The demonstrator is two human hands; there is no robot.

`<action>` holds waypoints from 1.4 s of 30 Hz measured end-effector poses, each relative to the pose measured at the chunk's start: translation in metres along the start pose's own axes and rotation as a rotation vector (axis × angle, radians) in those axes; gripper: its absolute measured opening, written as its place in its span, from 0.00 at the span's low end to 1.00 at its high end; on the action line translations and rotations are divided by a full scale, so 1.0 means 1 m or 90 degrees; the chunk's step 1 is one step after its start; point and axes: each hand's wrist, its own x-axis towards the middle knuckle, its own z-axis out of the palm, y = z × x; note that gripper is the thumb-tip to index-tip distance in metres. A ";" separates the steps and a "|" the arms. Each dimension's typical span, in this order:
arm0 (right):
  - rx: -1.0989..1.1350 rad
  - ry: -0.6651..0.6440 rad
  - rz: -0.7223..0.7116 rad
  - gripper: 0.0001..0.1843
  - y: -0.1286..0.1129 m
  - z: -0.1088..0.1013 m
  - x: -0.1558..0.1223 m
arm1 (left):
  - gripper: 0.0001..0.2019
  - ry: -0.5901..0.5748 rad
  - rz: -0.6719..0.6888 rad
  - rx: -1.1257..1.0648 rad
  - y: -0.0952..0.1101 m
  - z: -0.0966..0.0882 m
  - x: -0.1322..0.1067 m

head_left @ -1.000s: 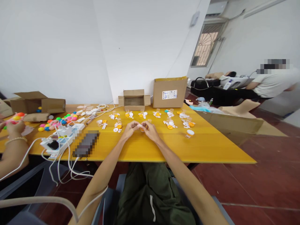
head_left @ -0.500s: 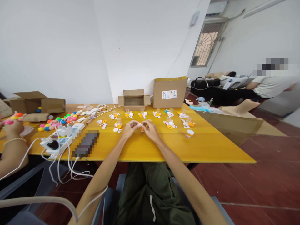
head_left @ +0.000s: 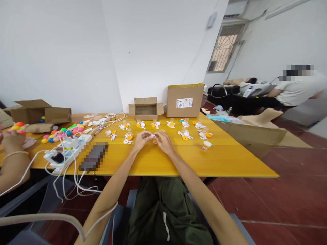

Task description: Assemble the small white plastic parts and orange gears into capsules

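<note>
My left hand [head_left: 141, 140] and my right hand [head_left: 163, 141] meet over the middle of the yellow table [head_left: 224, 160]. Both pinch one small white and orange plastic piece [head_left: 153, 137] between their fingertips, just above the tabletop. Beyond them lie rows of small white and orange parts [head_left: 185, 135], set out in little groups. A small capped vial [head_left: 206, 145] stands to the right of my right hand.
Two open cardboard boxes [head_left: 146, 109] [head_left: 185, 100] stand at the table's far edge. A power strip with cables [head_left: 66, 150] and a dark device [head_left: 94, 157] lie at left. Another person's hand [head_left: 12, 140] works among coloured balls [head_left: 63, 132]. Someone sits at far right.
My hands have stayed together on the small piece, with only slight finger movement. The other person's hand at left has shifted a little.
</note>
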 end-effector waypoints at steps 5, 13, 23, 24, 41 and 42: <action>0.024 0.053 0.050 0.14 0.007 0.001 0.001 | 0.15 -0.031 0.041 0.103 -0.008 -0.002 0.000; 0.081 0.073 0.125 0.11 0.016 0.005 0.002 | 0.23 -0.128 0.080 0.220 -0.030 0.003 0.002; 0.119 0.060 0.197 0.03 0.013 0.005 0.003 | 0.10 -0.120 0.082 0.289 -0.031 0.004 0.007; 0.113 0.054 0.198 0.03 0.012 0.004 0.003 | 0.10 -0.119 0.082 0.293 -0.031 0.004 0.007; 0.098 -0.001 0.180 0.03 0.008 0.002 0.002 | 0.07 -0.114 0.077 0.336 -0.023 0.005 0.002; 0.100 -0.001 0.178 0.03 0.008 0.002 0.002 | 0.07 -0.115 0.076 0.337 -0.023 0.005 0.002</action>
